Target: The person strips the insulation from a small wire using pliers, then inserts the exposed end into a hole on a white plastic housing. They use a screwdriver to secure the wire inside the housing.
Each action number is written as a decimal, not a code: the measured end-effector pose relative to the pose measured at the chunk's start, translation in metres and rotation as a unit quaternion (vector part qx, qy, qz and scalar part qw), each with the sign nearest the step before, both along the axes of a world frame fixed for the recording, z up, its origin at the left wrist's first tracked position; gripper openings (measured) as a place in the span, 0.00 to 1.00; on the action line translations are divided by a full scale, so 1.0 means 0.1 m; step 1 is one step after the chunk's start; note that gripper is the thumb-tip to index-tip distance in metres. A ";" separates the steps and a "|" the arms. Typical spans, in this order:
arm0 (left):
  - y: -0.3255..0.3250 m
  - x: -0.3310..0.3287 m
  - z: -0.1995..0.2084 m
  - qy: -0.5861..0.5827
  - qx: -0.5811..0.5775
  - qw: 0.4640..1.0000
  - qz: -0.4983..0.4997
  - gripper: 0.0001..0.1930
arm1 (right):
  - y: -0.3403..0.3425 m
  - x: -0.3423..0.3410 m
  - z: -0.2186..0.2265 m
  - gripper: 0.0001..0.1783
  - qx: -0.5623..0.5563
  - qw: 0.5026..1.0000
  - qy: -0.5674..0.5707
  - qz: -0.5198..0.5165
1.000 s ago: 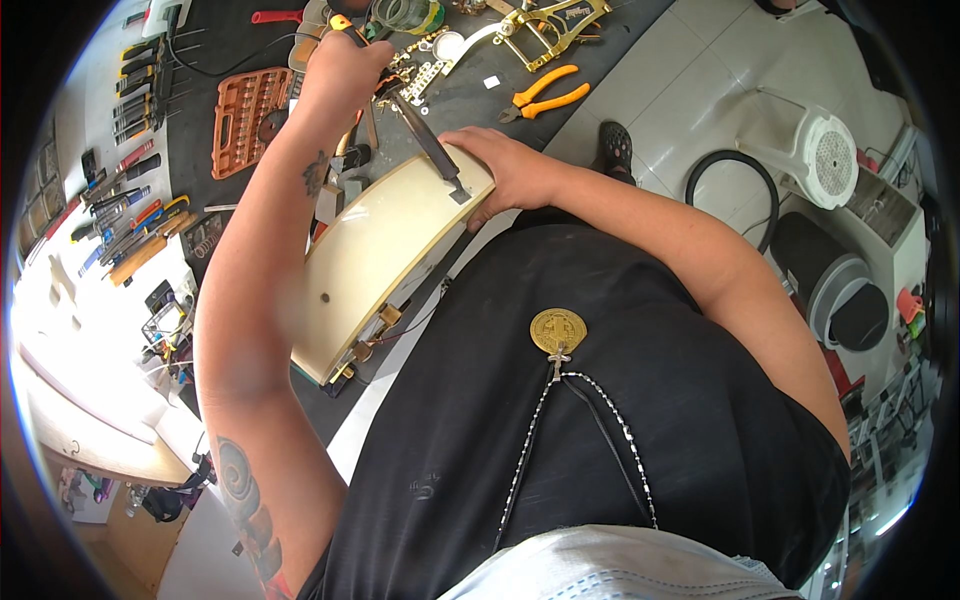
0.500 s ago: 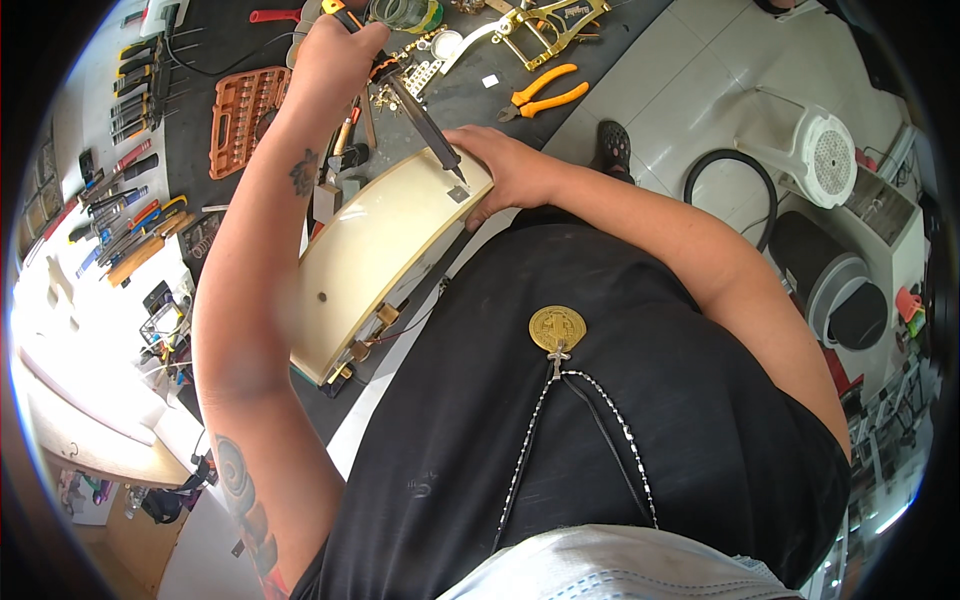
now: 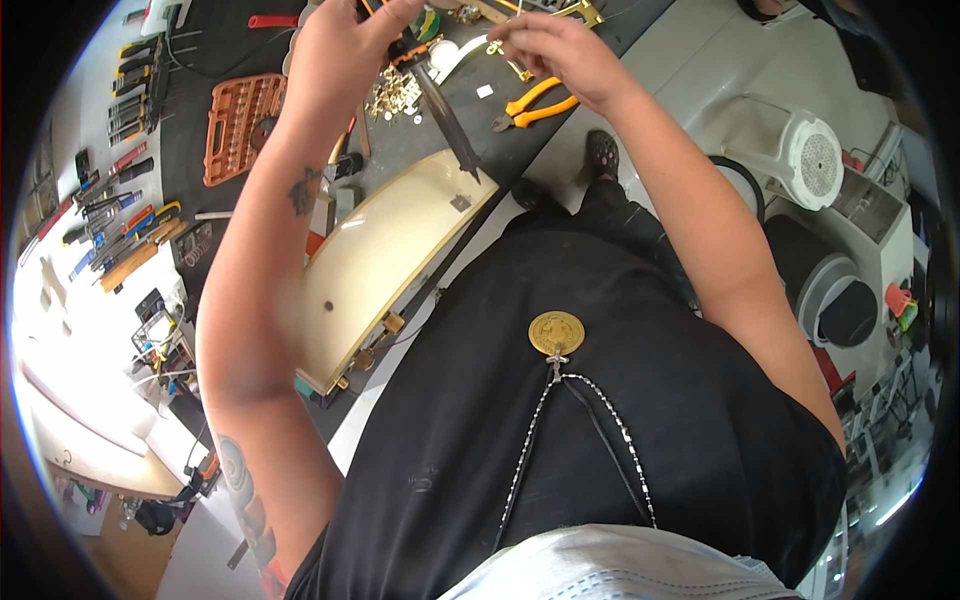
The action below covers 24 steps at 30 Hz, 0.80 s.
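Note:
A cream-coloured curved panel (image 3: 390, 260) leans against the edge of the dark workbench (image 3: 230, 60), in front of my body. A long dark tool (image 3: 450, 125) slants down from my left hand (image 3: 345, 55) to the panel's upper edge. That hand is raised over the bench with its fingers curled around the tool's top end. My right hand (image 3: 565, 50) is up beside it and pinches a small brass part (image 3: 510, 60) between fingers and thumb. A pile of small brass fittings (image 3: 393, 95) lies just below both hands.
Orange-handled pliers (image 3: 535, 105) lie on the bench under my right wrist. An orange socket tray (image 3: 240, 125) and a row of screwdrivers (image 3: 125, 235) lie at the left. On the floor to the right are a white fan (image 3: 815, 160) and a dark round bin (image 3: 835, 300).
My right hand has left the cream panel's upper edge and risen to the bench, now pinching a brass part. My left hand stays high with the dark tool.

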State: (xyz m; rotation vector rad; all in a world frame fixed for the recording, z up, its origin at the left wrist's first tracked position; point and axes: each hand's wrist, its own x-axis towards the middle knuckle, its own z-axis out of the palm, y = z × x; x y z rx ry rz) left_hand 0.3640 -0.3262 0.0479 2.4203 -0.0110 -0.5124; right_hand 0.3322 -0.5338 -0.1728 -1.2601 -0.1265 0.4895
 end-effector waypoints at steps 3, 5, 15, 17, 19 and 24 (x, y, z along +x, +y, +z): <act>0.29 0.00 -0.42 -0.114 -0.048 0.992 -0.020 0.22 | 0.12 0.26 0.56 0.21 0.019 0.995 -0.097 -0.001; 0.26 -0.01 -0.35 -0.108 -0.083 0.991 -0.016 0.28 | 0.22 0.32 0.93 0.22 0.024 0.990 -0.135 0.019; 0.11 -0.02 -0.07 -0.108 -0.101 0.987 -0.066 0.18 | 0.36 0.56 1.48 0.20 -0.079 0.984 -0.161 0.023; 0.11 -0.06 -0.09 -0.122 -0.083 0.985 -0.094 0.18 | 0.37 0.57 1.48 0.21 -0.076 0.984 -0.164 -0.003; 0.16 -0.04 -0.14 -0.118 -0.089 0.985 -0.092 0.18 | 0.32 0.49 1.71 0.21 -0.103 0.982 -0.160 0.004; 0.07 -0.13 -0.02 -0.029 -0.253 0.963 -0.092 0.31 | 0.20 0.39 1.72 0.25 -0.259 0.928 -0.251 -0.096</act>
